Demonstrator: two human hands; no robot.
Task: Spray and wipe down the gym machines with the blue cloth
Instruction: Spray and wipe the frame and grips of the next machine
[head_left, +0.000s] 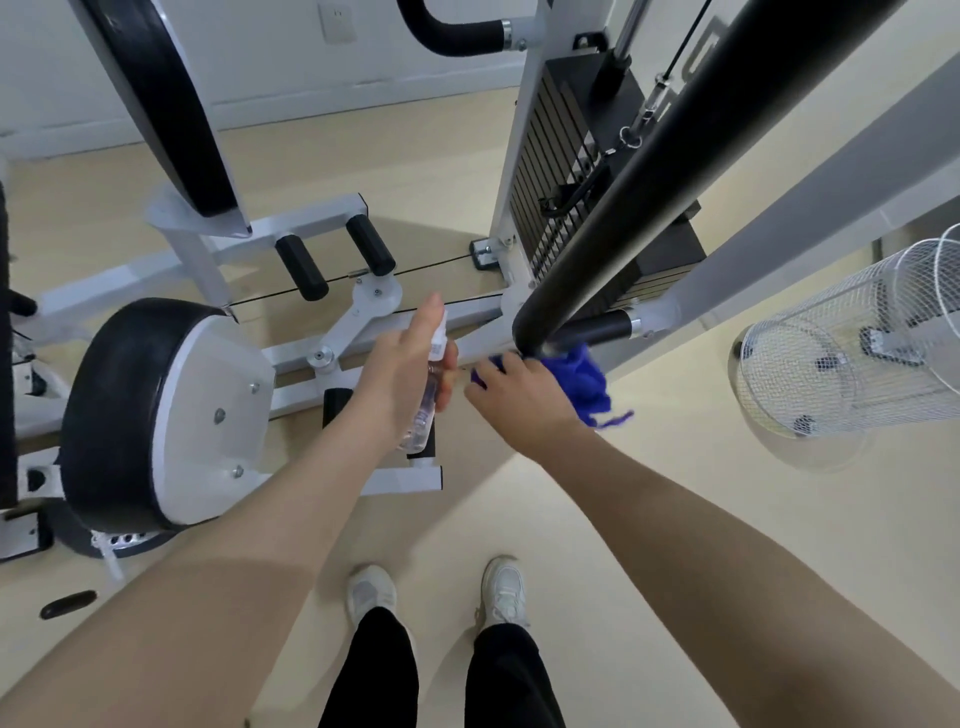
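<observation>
The blue cloth (587, 382) is bunched in my right hand (524, 400), fingers clamped around it, its fuzzy folds pressed against the rounded lower end of the thick black padded bar (649, 208) that slants up and away to the right; a loose thread hangs off the cloth's lower edge. My left hand (402, 374) is closed around a small clear spray bottle (428, 405), its white nozzle up by my fingertips, just beside my right hand. Behind the bar stands the dark weight stack (566, 171) in its white steel frame. To my left sits a round black seat pad (130, 410) on a white plate. A white wire basket (852, 338) lies to the right. Open beige floor (675, 519) surrounds my white shoes (371, 592).
</observation>
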